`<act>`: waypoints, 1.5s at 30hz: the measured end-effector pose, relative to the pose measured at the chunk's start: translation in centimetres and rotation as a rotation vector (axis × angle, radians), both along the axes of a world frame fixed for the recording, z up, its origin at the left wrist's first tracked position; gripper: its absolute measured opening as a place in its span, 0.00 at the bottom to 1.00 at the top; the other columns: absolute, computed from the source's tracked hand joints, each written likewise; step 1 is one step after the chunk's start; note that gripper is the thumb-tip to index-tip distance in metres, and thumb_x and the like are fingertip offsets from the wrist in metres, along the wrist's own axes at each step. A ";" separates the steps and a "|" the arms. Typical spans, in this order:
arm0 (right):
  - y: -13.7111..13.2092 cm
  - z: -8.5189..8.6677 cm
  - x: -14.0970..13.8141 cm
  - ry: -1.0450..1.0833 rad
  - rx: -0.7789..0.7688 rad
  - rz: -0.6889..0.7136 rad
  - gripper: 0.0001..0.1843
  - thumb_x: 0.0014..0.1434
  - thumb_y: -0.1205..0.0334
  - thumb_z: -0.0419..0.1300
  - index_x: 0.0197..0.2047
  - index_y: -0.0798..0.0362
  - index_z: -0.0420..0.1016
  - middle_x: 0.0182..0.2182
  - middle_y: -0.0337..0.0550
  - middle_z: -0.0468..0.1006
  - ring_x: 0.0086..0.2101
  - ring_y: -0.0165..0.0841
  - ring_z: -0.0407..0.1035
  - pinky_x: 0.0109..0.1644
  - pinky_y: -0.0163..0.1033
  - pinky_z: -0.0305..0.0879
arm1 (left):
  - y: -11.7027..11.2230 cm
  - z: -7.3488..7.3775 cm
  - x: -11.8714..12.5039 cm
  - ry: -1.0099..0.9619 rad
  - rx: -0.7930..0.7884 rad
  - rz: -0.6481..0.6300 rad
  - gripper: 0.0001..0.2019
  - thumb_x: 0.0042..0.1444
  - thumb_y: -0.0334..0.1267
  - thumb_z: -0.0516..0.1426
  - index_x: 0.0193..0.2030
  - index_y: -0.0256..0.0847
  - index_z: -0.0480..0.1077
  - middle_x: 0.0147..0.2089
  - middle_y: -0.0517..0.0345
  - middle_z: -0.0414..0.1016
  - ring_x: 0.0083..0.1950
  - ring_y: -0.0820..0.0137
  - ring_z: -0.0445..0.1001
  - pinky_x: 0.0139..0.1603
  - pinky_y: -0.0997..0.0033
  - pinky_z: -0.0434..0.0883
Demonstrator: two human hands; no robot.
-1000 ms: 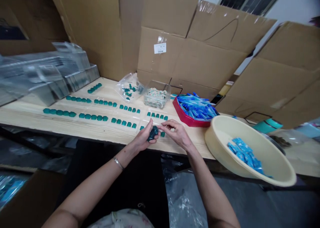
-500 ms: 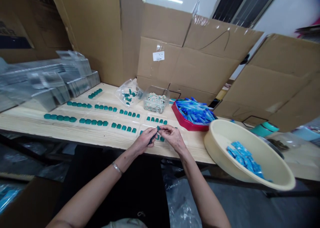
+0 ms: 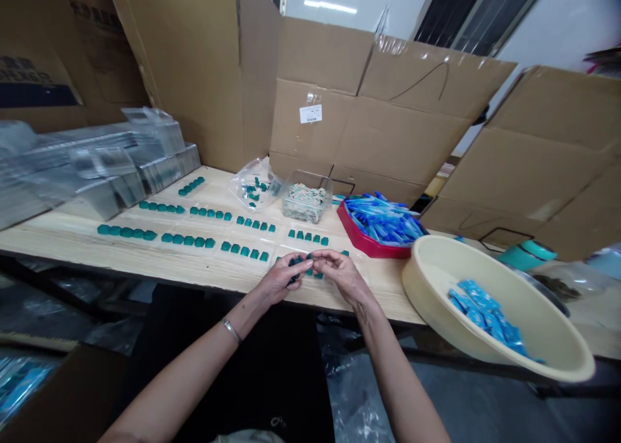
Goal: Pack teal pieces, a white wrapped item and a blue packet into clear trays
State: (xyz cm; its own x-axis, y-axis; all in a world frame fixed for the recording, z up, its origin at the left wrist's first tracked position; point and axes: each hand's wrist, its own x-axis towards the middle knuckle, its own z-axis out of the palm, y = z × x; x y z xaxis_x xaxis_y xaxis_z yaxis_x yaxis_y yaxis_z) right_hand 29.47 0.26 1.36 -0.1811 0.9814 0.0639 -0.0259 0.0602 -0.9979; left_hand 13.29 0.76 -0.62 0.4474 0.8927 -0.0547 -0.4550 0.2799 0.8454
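The fingers of the left hand [image 3: 277,280] are curled around a small cluster of dark green pieces [image 3: 294,262], held just above the front edge of the desk [image 3: 184,262]. The fingers of the right hand [image 3: 343,276] bend in to meet the left fingertips; whether they pinch a piece cannot be told. No lettering can be made out on the cluster.

Rows of green blocks [image 3: 188,240] lie on the desk beneath the hands and off to the left. Behind them are a clear bag [image 3: 255,184] with more green bits and a clear tub [image 3: 306,200] of small pale pieces. To the right, a red tray [image 3: 350,233] holds blue items, beside a cream basin [image 3: 422,284] with blue packets [image 3: 490,313], whose print is too small to read.

A white label [image 3: 310,114] on the cardboard behind carries dark marks, also unreadable. At far left, a carton [image 3: 43,35] bears dark, blurred characters above a dark blue band.
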 end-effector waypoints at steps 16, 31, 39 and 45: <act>-0.3 -0.4 -1.0 0.211 -0.076 0.009 0.18 0.41 0.58 0.69 0.36 0.53 0.71 0.25 0.35 0.72 0.22 0.23 0.63 0.25 0.30 0.59 | -0.4 0.5 -0.3 -0.095 -0.064 -0.089 0.14 0.45 0.40 0.64 0.33 0.35 0.66 0.23 0.66 0.58 0.18 0.86 0.51 0.14 0.85 0.45; -2.0 -1.1 -1.5 0.313 -0.081 -0.109 0.16 0.43 0.60 0.68 0.37 0.52 0.73 0.23 0.34 0.71 0.21 0.22 0.61 0.26 0.30 0.58 | -0.9 0.4 0.0 -0.372 -0.384 -0.266 0.04 0.54 0.31 0.57 0.34 0.34 0.64 0.26 0.65 0.57 0.19 0.87 0.53 0.11 0.90 0.49; -3.0 -1.5 -0.5 0.061 0.038 -0.203 0.14 0.49 0.54 0.64 0.38 0.52 0.75 0.25 0.38 0.72 0.24 0.26 0.65 0.29 0.33 0.64 | -2.0 0.7 1.0 -0.245 -0.294 -0.200 0.10 0.50 0.38 0.61 0.32 0.35 0.64 0.24 0.67 0.55 0.18 0.86 0.50 0.12 0.88 0.46; -4.4 -0.4 0.0 -0.309 0.425 -0.217 0.10 0.53 0.58 0.62 0.41 0.48 0.76 0.40 0.44 0.72 0.33 0.29 0.68 0.39 0.37 0.67 | -2.6 0.8 1.8 -0.102 -0.155 -0.115 0.14 0.48 0.42 0.62 0.32 0.35 0.65 0.25 0.66 0.55 0.20 0.85 0.51 0.13 0.87 0.46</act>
